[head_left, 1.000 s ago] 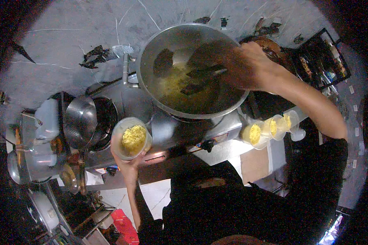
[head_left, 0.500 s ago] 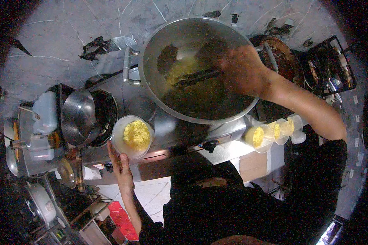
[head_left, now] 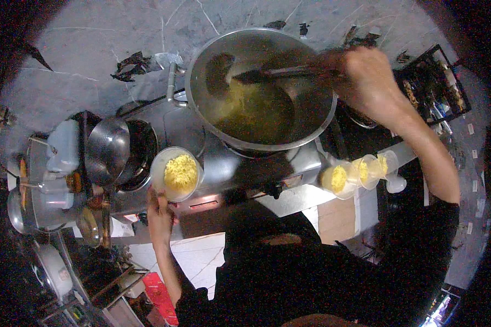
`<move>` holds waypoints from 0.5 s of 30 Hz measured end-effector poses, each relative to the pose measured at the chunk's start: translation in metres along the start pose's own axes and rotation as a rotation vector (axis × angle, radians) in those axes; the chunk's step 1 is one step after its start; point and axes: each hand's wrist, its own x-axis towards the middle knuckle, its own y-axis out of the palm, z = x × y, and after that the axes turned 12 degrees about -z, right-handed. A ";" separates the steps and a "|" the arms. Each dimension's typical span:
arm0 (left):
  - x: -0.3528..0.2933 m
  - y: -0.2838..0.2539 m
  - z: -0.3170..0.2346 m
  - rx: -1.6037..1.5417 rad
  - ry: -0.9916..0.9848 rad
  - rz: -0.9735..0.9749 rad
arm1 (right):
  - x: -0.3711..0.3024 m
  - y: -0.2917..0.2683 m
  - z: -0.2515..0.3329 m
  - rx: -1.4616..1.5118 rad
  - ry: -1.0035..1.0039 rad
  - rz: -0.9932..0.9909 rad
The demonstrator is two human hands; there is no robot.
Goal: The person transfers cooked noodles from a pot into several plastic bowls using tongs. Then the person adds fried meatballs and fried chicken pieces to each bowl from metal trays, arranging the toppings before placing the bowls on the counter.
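Note:
My right hand (head_left: 368,82) is closed round a pair of dark tongs (head_left: 289,72), which reach in over the rim of a big metal pot (head_left: 328,122). Cloudy yellowish liquid with paler yellow stuff (head_left: 240,103) lies in the pot below their tips. At the stove's front edge, my left hand (head_left: 160,212) grips the lower left side of a round clear plastic tub (head_left: 197,191). A mound of yellow, crumbly-looking food (head_left: 180,173) fills much of that tub; its exact kind is unclear.
Several similar clear tubs (head_left: 348,191) with yellow food stand in a row right of the pot. On the left, a tilted metal bowl or pan (head_left: 108,150) sits beside a dark pot (head_left: 142,150). A black wire rack (head_left: 436,87) is at the far right.
My right hand has lifted up and right out of the pot's opening, drawing the tongs higher toward the rim. The left hand stays at the tub, its fingers lower on the side.

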 end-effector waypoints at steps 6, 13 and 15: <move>0.017 0.003 0.001 0.117 0.236 0.017 | -0.013 -0.050 -0.013 0.108 0.120 -0.229; 0.017 -0.057 -0.067 0.096 0.230 0.014 | -0.026 -0.098 -0.066 0.736 0.289 -0.474; 0.001 -0.085 -0.114 0.096 0.240 -0.021 | -0.015 -0.135 0.002 0.219 0.347 -0.466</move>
